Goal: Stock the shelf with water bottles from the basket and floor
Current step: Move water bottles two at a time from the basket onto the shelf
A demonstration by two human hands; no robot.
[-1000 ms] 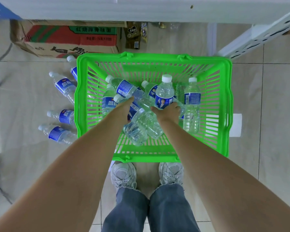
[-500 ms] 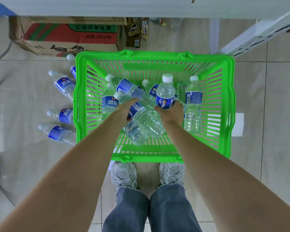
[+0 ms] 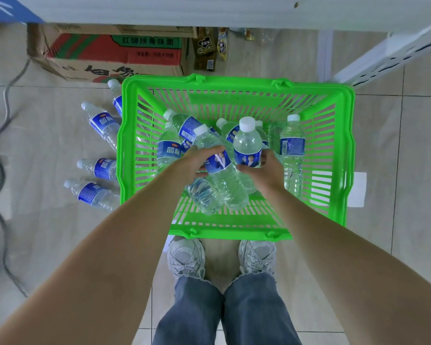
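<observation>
Tiled floor (image 3: 421,145) lies under the green basket (image 3: 348,145) at your feet. Your left hand (image 3: 194,163) grips a tilted bottle (image 3: 222,170); your right hand (image 3: 266,168) clamps an upright bottle (image 3: 247,143). Both arms reach straight down. Four more bottles (image 3: 95,194) lie left.

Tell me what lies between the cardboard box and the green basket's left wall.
A water bottle lies on the floor there, cap toward the cardboard box, its body running behind the green basket rim. Head view shows it.

Basket (image 3: 346,145) stood on floor (image 3: 47,232), directly ahead of shoes (image 3: 186,257). Bottles (image 3: 292,150) lay piled inside it. Four more bottles (image 3: 102,124) lay on floor at its left. Carton (image 3: 115,53) sat behind, under shelf (image 3: 209,11). Cable (image 3: 0,155) ran far left.
</observation>
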